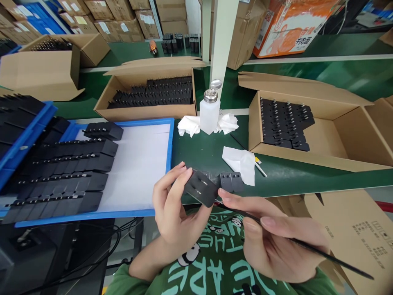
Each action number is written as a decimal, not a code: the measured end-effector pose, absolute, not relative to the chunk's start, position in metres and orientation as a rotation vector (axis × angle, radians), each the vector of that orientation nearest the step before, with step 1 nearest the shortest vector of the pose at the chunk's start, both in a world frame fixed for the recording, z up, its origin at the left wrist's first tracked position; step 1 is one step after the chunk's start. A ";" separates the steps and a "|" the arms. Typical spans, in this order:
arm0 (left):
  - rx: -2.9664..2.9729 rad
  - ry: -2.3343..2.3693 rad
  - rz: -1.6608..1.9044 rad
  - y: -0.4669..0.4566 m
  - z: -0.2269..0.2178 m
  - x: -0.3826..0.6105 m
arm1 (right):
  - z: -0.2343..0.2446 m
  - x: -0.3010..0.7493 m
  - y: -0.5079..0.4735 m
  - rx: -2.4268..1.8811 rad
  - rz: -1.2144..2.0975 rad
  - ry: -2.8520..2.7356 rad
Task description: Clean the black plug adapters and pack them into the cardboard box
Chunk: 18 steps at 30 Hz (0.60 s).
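My left hand (173, 207) is closed on a black plug adapter (201, 188), holding it above the table's front edge with two metal pins on its upper face. My right hand (276, 241) grips a long thin black stick tool (334, 257) like a pen. The stick's front end meets the adapter's lower right edge; its exact tip is hard to make out. Just behind the held piece, more black adapters (231, 181) stand on the green table, next to a white wipe (241, 163).
At left, a blue tray (170, 151) holds rows of adapters. Open cartons of adapters stand at back (147, 111) and right (325, 157). Between them are a white pump bottle (209, 116), crumpled tissues (189, 125) and a white pen-like stick (260, 169). A white post (224, 45) rises behind.
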<state>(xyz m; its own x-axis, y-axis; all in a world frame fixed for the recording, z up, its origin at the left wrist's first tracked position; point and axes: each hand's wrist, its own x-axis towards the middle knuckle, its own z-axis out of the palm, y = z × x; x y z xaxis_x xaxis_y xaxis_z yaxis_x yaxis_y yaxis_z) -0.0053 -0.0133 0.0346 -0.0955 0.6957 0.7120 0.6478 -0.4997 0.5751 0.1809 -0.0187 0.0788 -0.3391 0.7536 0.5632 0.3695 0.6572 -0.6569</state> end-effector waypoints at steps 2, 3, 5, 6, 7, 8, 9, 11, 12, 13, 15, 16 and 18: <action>2.081 1.543 1.687 -0.014 0.034 -0.006 | 0.073 0.175 -0.021 -0.869 0.478 -1.805; 2.078 1.537 1.685 -0.014 0.034 -0.006 | 0.071 0.174 -0.022 -0.863 0.461 -1.768; 2.078 1.530 1.684 -0.014 0.034 -0.006 | 0.070 0.175 -0.023 -0.869 0.454 -1.796; 2.079 1.531 1.684 -0.014 0.034 -0.006 | 0.071 0.178 -0.023 -0.890 0.470 -1.855; 2.081 1.534 1.684 -0.013 0.034 -0.006 | 0.073 0.181 -0.022 -0.909 0.494 -1.923; 2.082 1.539 1.684 -0.013 0.034 -0.006 | 0.076 0.184 -0.022 -0.912 0.509 -1.968; 2.084 1.542 1.686 -0.013 0.034 -0.006 | 0.078 0.187 -0.021 -0.906 0.518 -1.996; 2.082 1.539 1.687 -0.013 0.034 -0.006 | 0.082 0.189 -0.020 -0.880 0.521 -2.016; 2.080 1.538 1.687 -0.013 0.034 -0.006 | 0.083 0.189 -0.020 -0.885 0.518 -2.012; 2.076 1.537 1.688 -0.013 0.034 -0.006 | 0.083 0.189 -0.020 -0.903 0.518 -2.011; 2.070 1.534 1.692 -0.013 0.033 -0.007 | 0.082 0.187 -0.020 -0.925 0.523 -2.005; 2.066 1.533 1.695 -0.013 0.033 -0.007 | 0.081 0.186 -0.021 -0.916 0.529 -2.004; 2.071 1.517 1.705 -0.013 0.033 -0.007 | 0.080 0.186 -0.021 -0.887 0.539 -2.000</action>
<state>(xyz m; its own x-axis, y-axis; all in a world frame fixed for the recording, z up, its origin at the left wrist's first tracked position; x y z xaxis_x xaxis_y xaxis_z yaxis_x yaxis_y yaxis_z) -0.0072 -0.0130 0.0335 -0.0960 0.6943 0.7133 0.6278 -0.5139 0.5847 0.1858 -0.0209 0.0795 -0.3782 0.7554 0.5350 0.3846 0.6540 -0.6514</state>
